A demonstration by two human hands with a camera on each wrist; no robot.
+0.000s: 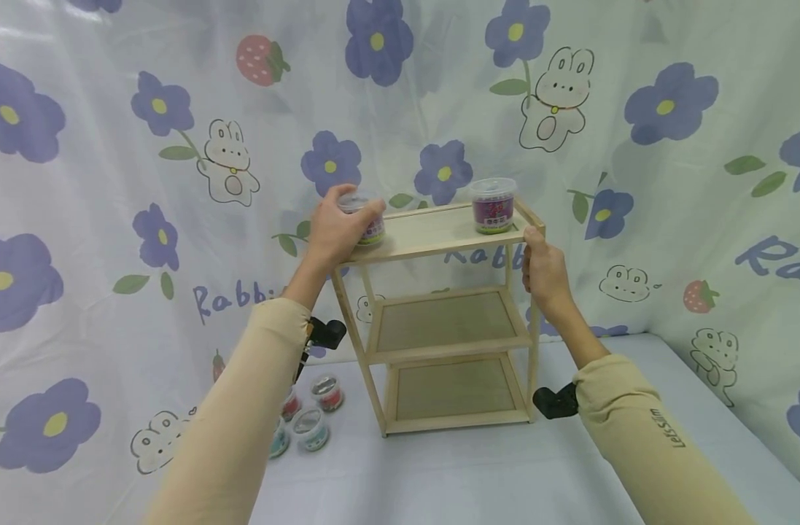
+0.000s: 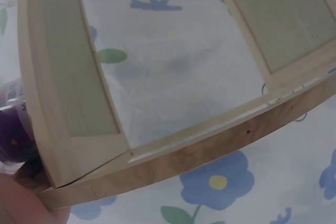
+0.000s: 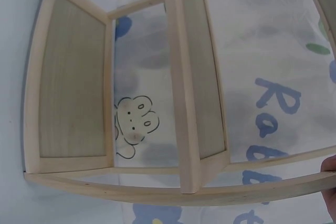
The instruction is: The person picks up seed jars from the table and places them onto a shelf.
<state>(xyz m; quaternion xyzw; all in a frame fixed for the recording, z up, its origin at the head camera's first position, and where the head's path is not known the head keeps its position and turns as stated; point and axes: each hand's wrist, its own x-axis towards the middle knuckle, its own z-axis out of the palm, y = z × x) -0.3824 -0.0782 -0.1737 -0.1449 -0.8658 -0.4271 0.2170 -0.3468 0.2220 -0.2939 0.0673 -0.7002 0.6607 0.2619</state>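
A three-tier wooden rack [image 1: 426, 227] stands upright on the white cloth. At the left end of its top shelf, my left hand [image 1: 334, 230] holds a small clear-lidded plastic tub [image 1: 375, 233], thumb and fingers spread around its upper part. In the left wrist view the purple tub [image 2: 16, 132] shows at the left edge, beyond the rack's corner. My right hand [image 1: 545, 270] grips the top of the rack's front right post, its fingers curled round the wood. A second tub [image 1: 494, 208] with a purple label sits upright near the right end of the top shelf.
Several tubs with red or teal labels, such as this teal one [image 1: 311, 429], stand on the white cloth [image 1: 452, 474] left of the rack, partly behind my left sleeve. A flowered, rabbit-print curtain [image 1: 400, 117] hangs close behind. The middle shelf [image 1: 448, 321] has a framed panel.
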